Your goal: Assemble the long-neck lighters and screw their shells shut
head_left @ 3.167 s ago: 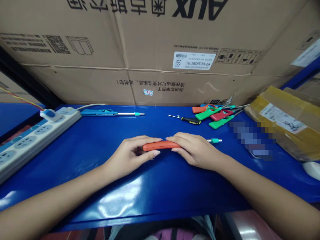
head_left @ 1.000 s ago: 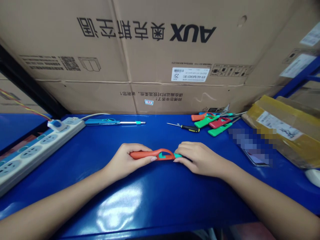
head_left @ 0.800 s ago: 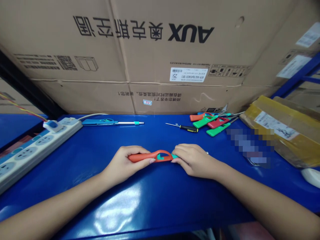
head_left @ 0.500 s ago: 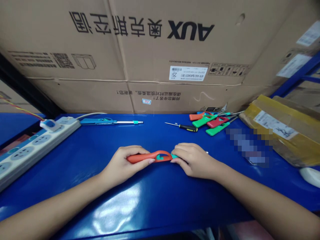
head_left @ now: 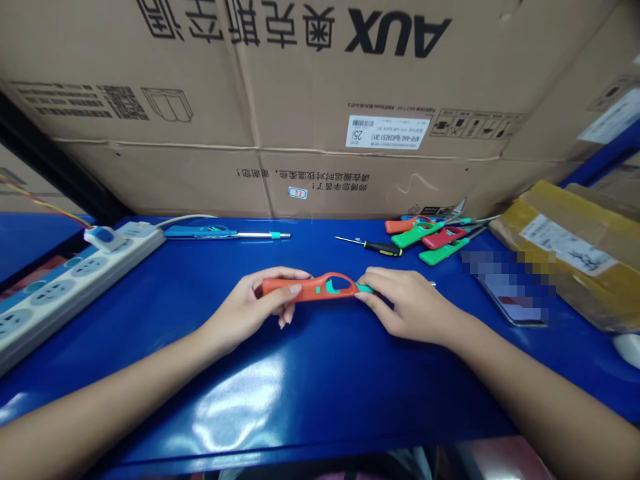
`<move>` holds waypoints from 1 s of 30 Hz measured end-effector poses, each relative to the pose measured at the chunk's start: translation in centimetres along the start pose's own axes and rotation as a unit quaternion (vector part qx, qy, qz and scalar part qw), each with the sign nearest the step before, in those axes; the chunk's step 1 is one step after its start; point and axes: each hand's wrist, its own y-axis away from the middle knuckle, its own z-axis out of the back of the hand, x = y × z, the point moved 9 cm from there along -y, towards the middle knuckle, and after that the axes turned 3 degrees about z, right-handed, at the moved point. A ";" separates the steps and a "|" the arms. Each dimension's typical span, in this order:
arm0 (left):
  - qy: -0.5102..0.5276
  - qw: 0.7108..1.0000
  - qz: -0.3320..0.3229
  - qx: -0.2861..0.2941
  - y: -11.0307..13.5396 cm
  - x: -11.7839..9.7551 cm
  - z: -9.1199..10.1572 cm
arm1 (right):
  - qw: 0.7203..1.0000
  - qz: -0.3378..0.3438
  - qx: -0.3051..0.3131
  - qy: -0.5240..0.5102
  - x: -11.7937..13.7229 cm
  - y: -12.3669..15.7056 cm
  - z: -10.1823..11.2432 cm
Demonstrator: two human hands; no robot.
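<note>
Since half a second ago, the lighter (head_left: pixel 311 292) has rolled so its trigger (head_left: pixel 331 287) faces me more. It looks whole to me, though not yet put down; what else is left I cannot tell. It lies crosswise: my left hand (head_left: pixel 249 301) pinches the handle between thumb and fingers, my right hand (head_left: pixel 409 304) closes round the green neck (head_left: pixel 365 289), tip (head_left: pixel 433 284) showing beyond.

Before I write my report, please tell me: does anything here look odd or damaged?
The large carton at the back looks upside down, since its printing is inverted. The held orange lighter shows no clear damage.
</note>
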 end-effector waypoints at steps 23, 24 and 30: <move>0.181 0.983 0.020 -0.001 -0.6 1.1 0.9 | 0.986 0.061 -0.137 -0.076 -0.1 0.1 0.4; 0.181 0.983 0.023 0.000 -0.6 1.1 0.9 | 0.987 0.054 -0.131 -0.074 -0.2 0.0 0.4; 0.096 0.994 0.000 0.046 -0.2 0.0 -0.2 | 0.989 0.001 -0.122 -0.082 -3.0 -0.6 1.7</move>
